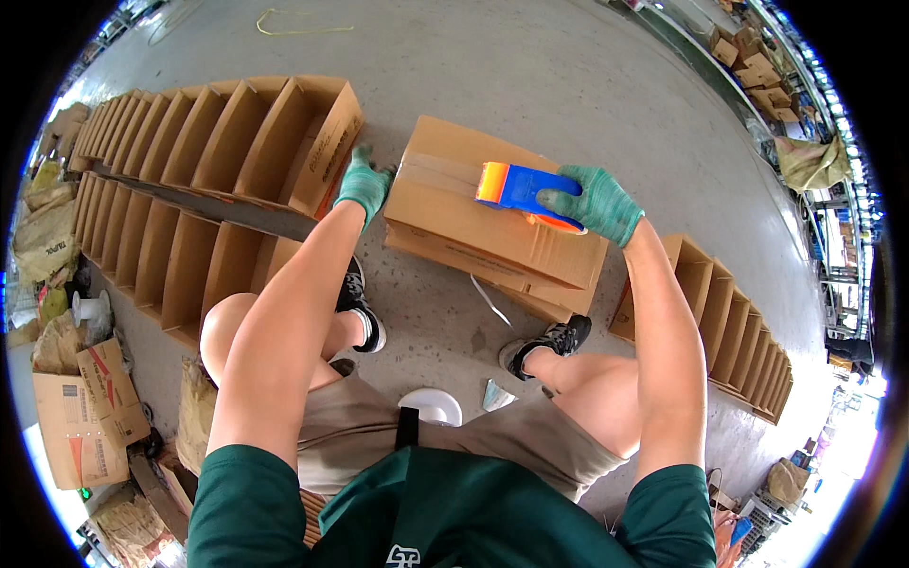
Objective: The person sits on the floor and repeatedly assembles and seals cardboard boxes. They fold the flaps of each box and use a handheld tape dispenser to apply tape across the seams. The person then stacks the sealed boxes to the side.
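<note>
The right hand (598,202), in a green glove, is closed round a blue tape dispenser (530,189) with orange parts, held over the right half of a brown cardboard carton (464,222). The carton lies between the two hands, its near edge toward the person and its far edge slanting down from left to right. The left hand (365,187), gloved alike, is open with fingers extended, just beside the carton's left edge; whether it touches cannot be told.

Left of that hand, close by, stands the end of a row of open cartons (327,156), so the room on that side is narrow. A second row (194,270) runs nearer the person, a dark gap between the two. Beyond both hands, grey floor (549,66) stretches widely. To the right hand's lower right, a third row (724,317) starts past the forearm, with a strip of floor between it and the carton. Below the hands, one black shoe (355,303) stands near the left row, another (559,343) just under the carton's near right corner.
</note>
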{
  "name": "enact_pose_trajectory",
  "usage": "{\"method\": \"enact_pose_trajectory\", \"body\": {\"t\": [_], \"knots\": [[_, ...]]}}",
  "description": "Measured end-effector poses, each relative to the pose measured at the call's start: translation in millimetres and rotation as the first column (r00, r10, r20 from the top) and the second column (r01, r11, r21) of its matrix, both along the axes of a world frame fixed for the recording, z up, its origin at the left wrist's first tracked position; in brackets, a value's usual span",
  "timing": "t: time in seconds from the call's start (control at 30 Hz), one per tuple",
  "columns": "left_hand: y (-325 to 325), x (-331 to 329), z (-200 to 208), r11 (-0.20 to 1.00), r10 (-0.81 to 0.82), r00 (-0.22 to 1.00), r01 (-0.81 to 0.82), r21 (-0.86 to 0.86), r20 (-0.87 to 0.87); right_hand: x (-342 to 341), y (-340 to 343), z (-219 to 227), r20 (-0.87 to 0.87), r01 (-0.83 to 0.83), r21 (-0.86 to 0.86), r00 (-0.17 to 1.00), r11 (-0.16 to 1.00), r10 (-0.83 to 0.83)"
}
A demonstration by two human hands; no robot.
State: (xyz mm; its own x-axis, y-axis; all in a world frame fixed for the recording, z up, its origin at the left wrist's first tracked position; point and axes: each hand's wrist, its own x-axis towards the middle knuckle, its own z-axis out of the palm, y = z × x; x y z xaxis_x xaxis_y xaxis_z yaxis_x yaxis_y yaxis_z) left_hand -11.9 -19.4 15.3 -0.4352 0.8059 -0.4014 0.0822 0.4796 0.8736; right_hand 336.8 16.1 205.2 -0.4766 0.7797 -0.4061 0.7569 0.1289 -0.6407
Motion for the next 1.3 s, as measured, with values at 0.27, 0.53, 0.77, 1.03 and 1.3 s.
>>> {"method": "enact_pose_trajectory", "body": {"t": [0.27,0.53,0.77,1.03,1.3], "knots": [[-3.0,38.8,59.2,0.757,-0.607,0.752,0.645,0.1,-0.256,7.8,0.1,8.5,-0.018,0.01,-0.037,1.0,0.999,-0.01],[-9.8,41.5,71.1,0.756,-0.594,0.787,0.617,0.219,-0.169,176.8,-17.3,60.6,0.307,0.113,-0.026,0.946,0.993,-0.099],[-6.7,31.6,64.6,0.763,-0.558,0.779,0.617,0.193,-0.287,209.1,-19.9,57.6,0.568,0.144,-0.11,0.821,0.983,-0.057],[-8.4,42.2,71.4,0.789,-0.546,0.801,0.59,0.171,-0.245,145.5,-16.9,-20.6,0.351,-0.058,0.083,0.936,0.995,0.025],[-13.8,42.6,75.5,0.802,-0.511,0.804,0.573,0.167,-0.303,97.5,-38.9,-117.9,0.641,-0.018,0.123,0.764,0.992,-0.066]]}}
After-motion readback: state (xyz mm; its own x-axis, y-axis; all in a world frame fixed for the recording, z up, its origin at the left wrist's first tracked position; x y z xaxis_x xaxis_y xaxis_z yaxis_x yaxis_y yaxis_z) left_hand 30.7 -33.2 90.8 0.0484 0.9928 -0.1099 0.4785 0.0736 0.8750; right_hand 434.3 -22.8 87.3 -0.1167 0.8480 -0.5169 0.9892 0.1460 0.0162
